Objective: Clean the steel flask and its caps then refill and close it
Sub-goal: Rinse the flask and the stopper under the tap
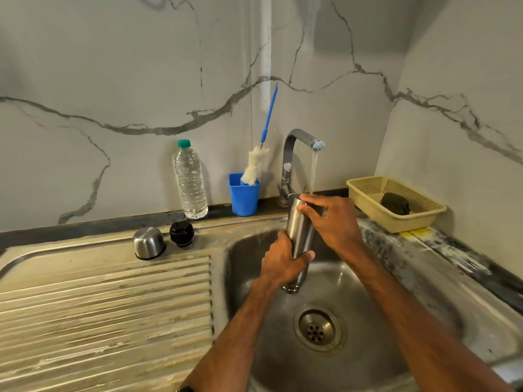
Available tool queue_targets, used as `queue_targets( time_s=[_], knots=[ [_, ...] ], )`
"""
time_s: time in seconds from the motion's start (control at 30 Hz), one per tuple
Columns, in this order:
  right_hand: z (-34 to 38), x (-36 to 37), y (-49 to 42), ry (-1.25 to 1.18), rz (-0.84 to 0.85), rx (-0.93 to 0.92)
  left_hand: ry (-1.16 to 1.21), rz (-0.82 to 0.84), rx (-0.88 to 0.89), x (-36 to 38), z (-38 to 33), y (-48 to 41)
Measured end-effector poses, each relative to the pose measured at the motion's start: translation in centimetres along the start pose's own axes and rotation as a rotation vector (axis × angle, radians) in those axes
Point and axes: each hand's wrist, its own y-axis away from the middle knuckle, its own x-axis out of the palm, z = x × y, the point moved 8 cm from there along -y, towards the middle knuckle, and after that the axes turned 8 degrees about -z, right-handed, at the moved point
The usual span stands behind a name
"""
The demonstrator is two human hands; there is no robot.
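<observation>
The steel flask (300,230) stands upright over the sink basin (396,321), under running water from the tap (300,142). My left hand (283,264) grips the flask's lower body. My right hand (329,219) wraps over its top, fingers curled around the mouth. The steel outer cap (149,243) lies upside down on the drainboard at the left. Beside it sits the black inner cap (181,232). A bottle brush (259,162) with a blue handle stands in a blue cup (244,199) behind the sink.
A clear plastic water bottle (190,181) with a green lid stands by the wall. A beige basket (396,203) holding a dark scrubber (395,204) sits on the right counter. The ribbed drainboard (104,315) spreads to the left, and the drain (318,329) lies below the flask.
</observation>
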Motion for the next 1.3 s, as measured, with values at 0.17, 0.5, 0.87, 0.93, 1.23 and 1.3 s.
queue_targets(
  time_s=[0.17, 0.5, 0.87, 0.93, 1.23, 1.3],
  knots=[
    [0.6, -0.8, -0.1, 0.097, -0.055, -0.035, -0.013, -0.031, 0.014, -0.2, -0.7, 0.1],
    [0.3, -0.7, 0.0, 0.121, -0.043, -0.052, 0.031, 0.007, -0.001, 0.0, -1.0, 0.3],
    [-3.9, 1.6, 0.7, -0.072, 0.142, 0.321, -0.011, 0.104, 0.024, 0.7, -1.5, 0.8],
    [-4.6, 1.4, 1.0, -0.147, 0.119, 0.402, 0.009, 0.125, 0.034, 0.8, -1.6, 0.9],
    [-9.9, -2.5, 2.5, -0.558, -0.339, 0.913, 0.136, 0.066, -0.107, -2.4, 0.3, 0.7],
    [-10.8, -3.1, 2.8, -0.621, -0.378, 0.998, 0.329, 0.087, -0.211, -2.7, 1.1, 0.9]
  ],
)
